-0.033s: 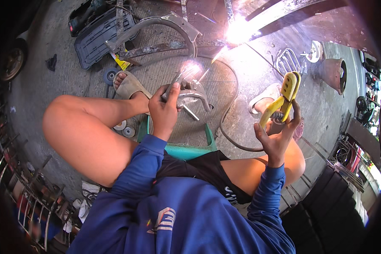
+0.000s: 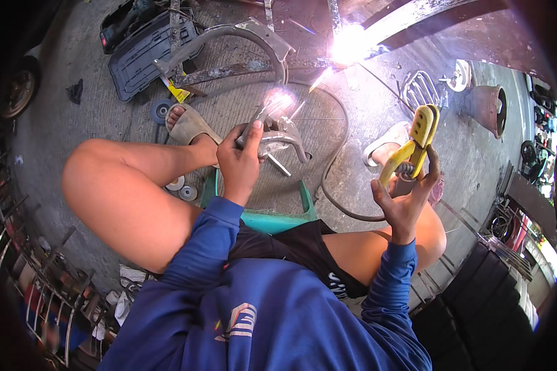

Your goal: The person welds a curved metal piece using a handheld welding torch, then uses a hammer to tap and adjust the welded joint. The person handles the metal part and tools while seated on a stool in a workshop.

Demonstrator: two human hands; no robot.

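Nothing has visibly moved. Right hand [image 2: 408,203] grasps the yellow electrode holder [image 2: 421,127], long axis toward one o'clock; welding glare [image 2: 353,46] lies at its eleven. Left hand [image 2: 241,157] grips a curved metal piece [image 2: 284,139].

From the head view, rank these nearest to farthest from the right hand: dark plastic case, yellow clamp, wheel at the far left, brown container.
1. Yellow clamp: held in the right hand.
2. Brown container: on the floor, upper right.
3. Dark plastic case: on the floor, upper left.
4. Wheel: far left edge.
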